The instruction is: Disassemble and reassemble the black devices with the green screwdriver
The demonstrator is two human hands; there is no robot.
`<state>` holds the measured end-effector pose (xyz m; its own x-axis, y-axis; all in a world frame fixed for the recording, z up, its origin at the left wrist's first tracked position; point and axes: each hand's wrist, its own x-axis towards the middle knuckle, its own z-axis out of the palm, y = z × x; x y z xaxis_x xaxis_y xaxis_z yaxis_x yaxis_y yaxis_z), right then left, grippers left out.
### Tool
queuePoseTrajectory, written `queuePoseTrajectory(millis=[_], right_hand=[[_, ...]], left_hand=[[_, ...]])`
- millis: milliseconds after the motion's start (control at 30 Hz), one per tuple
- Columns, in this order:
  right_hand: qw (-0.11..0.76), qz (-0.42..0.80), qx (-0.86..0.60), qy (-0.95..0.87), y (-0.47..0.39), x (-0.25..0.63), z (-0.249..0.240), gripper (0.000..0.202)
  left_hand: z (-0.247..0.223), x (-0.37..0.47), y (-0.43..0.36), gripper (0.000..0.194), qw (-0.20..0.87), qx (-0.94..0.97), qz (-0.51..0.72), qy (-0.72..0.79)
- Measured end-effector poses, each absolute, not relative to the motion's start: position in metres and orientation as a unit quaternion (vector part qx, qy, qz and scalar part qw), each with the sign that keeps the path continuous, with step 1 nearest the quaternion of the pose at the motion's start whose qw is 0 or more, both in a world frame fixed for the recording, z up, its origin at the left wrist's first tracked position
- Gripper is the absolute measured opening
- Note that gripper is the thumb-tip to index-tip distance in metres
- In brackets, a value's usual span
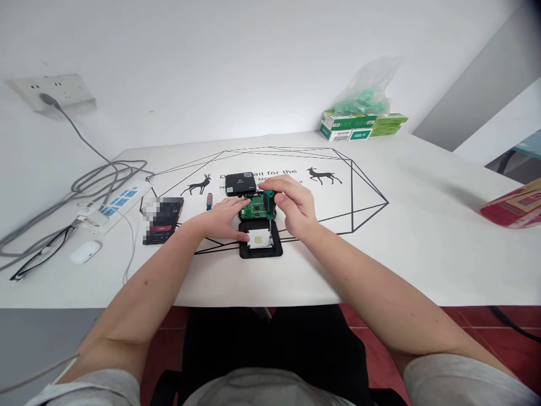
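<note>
My right hand (296, 206) is closed round a screwdriver (269, 204) with a green and black handle. The tool stands upright, its shaft pointing down at the upper right corner of a silvery plate (259, 238). That plate lies in a black plastic casing half (262, 254) near the table's front. Just behind, a green circuit board (255, 208) sits partly under my hands. With fingers spread, my left hand (223, 219) rests on the board's left side, its thumb at the plate's left edge. A black square cover (240, 184) lies beyond the board.
A small screwdriver (209, 201) and a phone (164, 221) lie to the left. Further left are a power strip (127, 200), glasses (42, 254), a white earphone case (86, 252) and coiled cable. Green-and-white boxes (349, 121) stand at the back right, a red package (513, 207) at the right edge.
</note>
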<state>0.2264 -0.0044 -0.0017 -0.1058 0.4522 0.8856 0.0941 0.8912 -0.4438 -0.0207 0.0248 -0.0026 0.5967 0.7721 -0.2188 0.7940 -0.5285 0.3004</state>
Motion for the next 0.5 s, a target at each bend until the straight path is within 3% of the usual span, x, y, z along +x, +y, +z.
queuePoseTrajectory(millis=[167,367,500], right_hand=[[0.638,0.161,-0.220,-0.720,-0.004,0.228,-0.001,0.031],[0.664,0.162,-0.233,-0.692,0.003,0.222,-0.003,0.009],[0.682,0.215,-0.221,-0.664,0.004,0.216,-0.008,0.026]], left_hand=[[-0.002,-0.021,0.025,0.125,0.194,0.873,-0.027,0.448],[0.000,-0.019,0.023,0.124,0.192,0.872,-0.031,0.450],[-0.001,-0.019,0.023,0.124,0.187,0.873,-0.036,0.448]])
